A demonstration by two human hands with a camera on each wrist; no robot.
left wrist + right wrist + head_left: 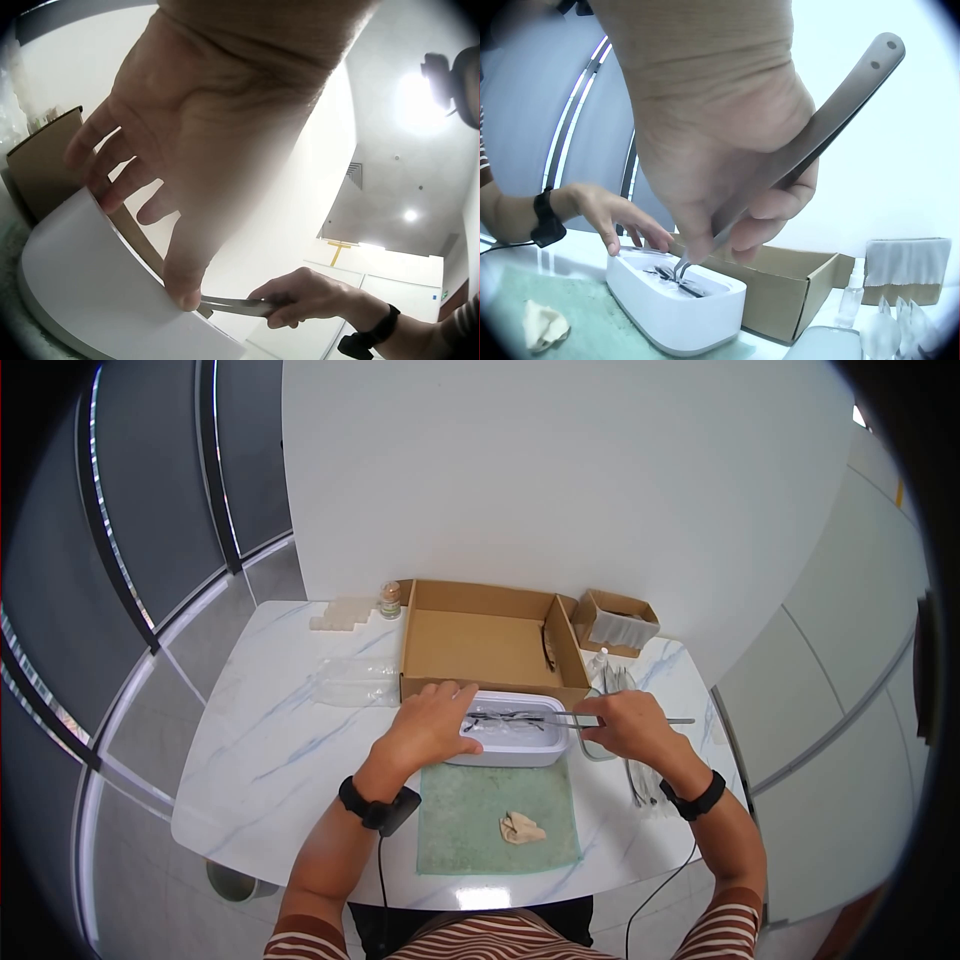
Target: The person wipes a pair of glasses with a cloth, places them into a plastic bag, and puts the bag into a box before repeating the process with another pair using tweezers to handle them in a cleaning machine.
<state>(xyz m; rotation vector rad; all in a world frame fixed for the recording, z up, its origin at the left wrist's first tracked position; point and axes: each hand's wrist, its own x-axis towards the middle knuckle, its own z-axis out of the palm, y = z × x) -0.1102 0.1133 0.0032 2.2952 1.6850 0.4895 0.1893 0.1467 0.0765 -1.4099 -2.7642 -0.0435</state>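
Note:
A white oblong basin (515, 757) stands at the back of the green cloth, with dark thin-framed glasses (505, 717) lying in it. The left hand (430, 725) rests on the basin's left end, fingers spread, its thumb on the rim in the left wrist view. Long metal tweezers (840, 97) are pinched between the thumb and fingers of the right hand (635, 728), right of the basin. Their bent tips reach down to the dark frame inside the basin in the right wrist view; whether they grip it, I cannot tell.
Behind the basin is a cardboard box (480, 645) with a dark item at its right side. A beige crumpled cloth (521, 828) lies on the green cloth (455, 810). To the right are a small spray bottle (850, 296), a smaller box (617, 622) and wrapped tools.

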